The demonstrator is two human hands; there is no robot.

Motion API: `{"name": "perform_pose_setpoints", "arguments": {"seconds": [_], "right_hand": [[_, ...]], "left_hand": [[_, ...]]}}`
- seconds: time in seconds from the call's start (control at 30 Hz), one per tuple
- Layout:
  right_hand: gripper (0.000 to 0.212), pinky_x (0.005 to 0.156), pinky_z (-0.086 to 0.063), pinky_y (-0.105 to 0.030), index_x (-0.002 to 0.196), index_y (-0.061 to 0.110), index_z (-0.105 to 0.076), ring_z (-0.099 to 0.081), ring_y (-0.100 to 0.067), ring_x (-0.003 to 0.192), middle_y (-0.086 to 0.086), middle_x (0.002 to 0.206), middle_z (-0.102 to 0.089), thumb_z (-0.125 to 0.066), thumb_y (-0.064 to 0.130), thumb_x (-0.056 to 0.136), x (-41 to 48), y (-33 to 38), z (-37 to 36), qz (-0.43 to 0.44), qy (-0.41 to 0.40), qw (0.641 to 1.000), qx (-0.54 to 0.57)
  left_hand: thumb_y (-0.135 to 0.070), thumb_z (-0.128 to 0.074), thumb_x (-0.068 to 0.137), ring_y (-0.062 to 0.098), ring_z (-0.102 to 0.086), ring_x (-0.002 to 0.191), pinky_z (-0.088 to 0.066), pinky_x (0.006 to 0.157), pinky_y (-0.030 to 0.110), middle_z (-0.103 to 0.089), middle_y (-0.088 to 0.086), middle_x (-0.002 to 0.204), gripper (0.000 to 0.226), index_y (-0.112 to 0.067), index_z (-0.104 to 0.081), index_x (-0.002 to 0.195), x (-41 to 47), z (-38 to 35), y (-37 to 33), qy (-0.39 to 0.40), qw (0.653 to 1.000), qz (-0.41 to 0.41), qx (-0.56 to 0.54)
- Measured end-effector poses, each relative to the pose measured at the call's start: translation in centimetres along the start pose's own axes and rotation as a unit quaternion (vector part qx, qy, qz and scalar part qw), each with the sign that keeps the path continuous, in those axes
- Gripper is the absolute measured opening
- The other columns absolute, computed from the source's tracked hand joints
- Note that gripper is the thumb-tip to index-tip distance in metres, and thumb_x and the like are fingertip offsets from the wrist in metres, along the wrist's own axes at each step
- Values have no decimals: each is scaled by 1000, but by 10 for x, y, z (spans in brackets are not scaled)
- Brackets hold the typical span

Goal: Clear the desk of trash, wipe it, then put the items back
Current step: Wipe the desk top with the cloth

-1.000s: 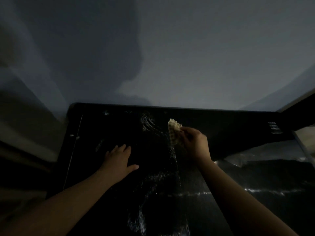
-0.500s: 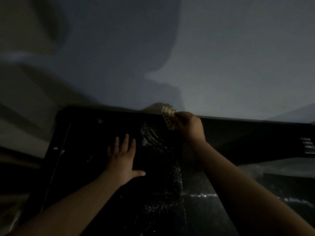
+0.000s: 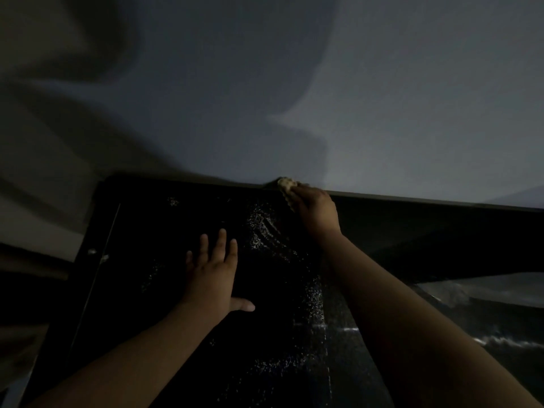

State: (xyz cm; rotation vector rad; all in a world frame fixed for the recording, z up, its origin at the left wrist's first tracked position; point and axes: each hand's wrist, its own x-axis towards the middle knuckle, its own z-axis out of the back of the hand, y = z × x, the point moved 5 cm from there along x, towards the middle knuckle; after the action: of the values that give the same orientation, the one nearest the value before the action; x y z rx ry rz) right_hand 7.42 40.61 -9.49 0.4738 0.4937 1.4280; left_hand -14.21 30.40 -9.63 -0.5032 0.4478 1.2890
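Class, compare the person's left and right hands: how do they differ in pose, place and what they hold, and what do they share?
The left hand lies flat, fingers spread; the right hand is curled. The left hand holds nothing; the right hand grips a pale cloth. The left hand rests on the middle of the desk; the right hand is at its far edge, by the wall. Both are bare.

**Wall closes off the far edge**

Your right hand [image 3: 315, 212] grips the pale waffle-textured cloth [image 3: 287, 186] at the far edge of the black glossy counter [image 3: 141, 260], up against the grey wall [image 3: 382, 113]. Your left hand [image 3: 212, 275] lies flat mid-counter, blocking leftward sweeps. Open surface runs between both hands.
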Motion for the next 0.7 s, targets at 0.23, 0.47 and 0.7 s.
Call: {"name": "perform_pose_setpoints", "arguments": {"seconds": [0.23,0.47,0.7], "right_hand": [[31,109,-32,-31,124,19,-65,-47,-22,129,-3,137,-56,-57,28,95,-10,-3,-4,15,-16,1000,18],[30,107,-23,-20,123,21,-65,-48,-21,129,-2,137,-56,-59,28,94,-30,-8,-8,33,-21,999,7],[30,108,-25,-22,122,21,-65,-50,-19,127,-2,135,-57,-61,25,93,-48,-12,-10,34,-27,999,19]], "left_hand": [[-74,-64,66,39,20,143,-1,116,56,27,8,156,127,-19,11,152,-1,0,0,-3,1000,0,-1],[-73,-64,67,39,24,142,1,116,57,31,9,154,127,-18,13,152,-2,-1,0,2,1000,-7,-12],[-73,-65,67,39,23,142,1,117,57,31,8,155,128,-19,13,152,-1,0,0,8,1000,-4,-14]]}}
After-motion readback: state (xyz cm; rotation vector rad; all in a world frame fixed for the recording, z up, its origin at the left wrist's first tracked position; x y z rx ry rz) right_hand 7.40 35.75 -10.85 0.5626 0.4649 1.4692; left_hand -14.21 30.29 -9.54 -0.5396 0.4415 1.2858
